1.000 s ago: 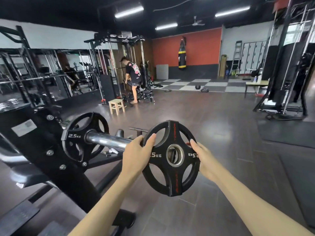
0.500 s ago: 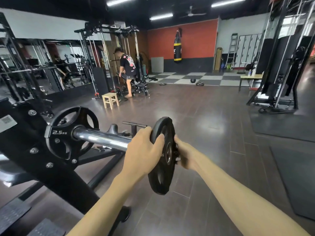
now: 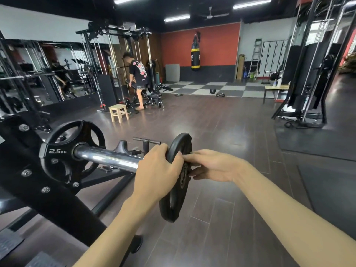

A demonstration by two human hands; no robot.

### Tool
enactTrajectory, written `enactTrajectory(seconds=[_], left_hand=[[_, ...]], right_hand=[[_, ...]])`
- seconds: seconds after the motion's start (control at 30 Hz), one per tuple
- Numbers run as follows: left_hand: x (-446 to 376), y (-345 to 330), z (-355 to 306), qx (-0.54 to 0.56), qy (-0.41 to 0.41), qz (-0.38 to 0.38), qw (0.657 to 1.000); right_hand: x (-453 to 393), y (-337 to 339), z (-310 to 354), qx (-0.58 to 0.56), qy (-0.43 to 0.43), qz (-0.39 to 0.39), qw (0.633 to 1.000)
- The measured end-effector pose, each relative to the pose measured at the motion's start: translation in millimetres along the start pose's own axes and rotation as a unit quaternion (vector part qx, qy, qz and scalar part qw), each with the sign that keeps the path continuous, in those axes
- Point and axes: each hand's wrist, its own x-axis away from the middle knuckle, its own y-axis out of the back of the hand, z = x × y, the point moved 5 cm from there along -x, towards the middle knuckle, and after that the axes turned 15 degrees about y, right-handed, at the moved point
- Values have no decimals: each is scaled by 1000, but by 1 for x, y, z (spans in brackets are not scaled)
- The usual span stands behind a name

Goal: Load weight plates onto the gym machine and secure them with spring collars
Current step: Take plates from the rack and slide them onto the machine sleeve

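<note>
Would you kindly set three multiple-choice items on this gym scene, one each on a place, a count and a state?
1. Where is the plate marked 2.5 kg?
A. on the floor
B. at the inner end of the sleeve
C. on the stool

2. How many hands grip the second plate?
A. none
B. one
C. two

3. How does the second plate appear?
A. edge-on
B. lying flat
C. leaning on a wall

Answers: 1 B, it sits against the frame. 2 C, the left hand and right hand both grip it. 3 A, only its rim and a sliver of face show.
</note>
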Motion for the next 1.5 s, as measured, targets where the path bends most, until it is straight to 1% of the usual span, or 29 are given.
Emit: enactTrajectory(seconds=[0.17, 0.27, 0.43, 0.6, 0.77, 0.9, 1.03, 1.13, 1.23, 1.33, 1.4, 1.5], left_hand=[[-13, 7, 12, -4, 20, -5, 1000], [-20, 19, 27, -18, 22, -19, 999], [-30, 40, 57, -31, 42, -61, 997], [-48, 65, 94, -33, 75, -91, 992], [-74, 86, 127, -54, 72, -127, 988], [-97, 107, 152, -109, 71, -201, 971], [-117, 128, 180, -163, 93, -245, 951], [-132, 145, 201, -180, 104, -270, 940], [-146, 155, 217, -180, 139, -234, 945], [-157, 155, 233, -105, 171, -147, 969], [-162, 156, 240, -54, 190, -95, 976], [-169, 160, 243, -38, 199, -64, 977]], right_hand=[[-29, -8, 9, 88, -28, -4, 996], [-50, -15, 16, 136, -14, 1, 991], [-85, -42, 18, 134, -15, 21, 991], [-129, -76, 13, 159, -5, -4, 987], [-171, -105, 11, 168, 3, -23, 985], [-204, -130, 12, 159, -11, -44, 986], [-233, -159, 18, 157, -8, -37, 987], [-253, -180, 25, 166, -8, -34, 986], [-272, -197, 28, 163, -15, -36, 986], [-289, -211, 28, 176, -16, -35, 984], [-299, -216, 28, 181, -23, -44, 982], [-307, -220, 35, 176, -32, -51, 983]])
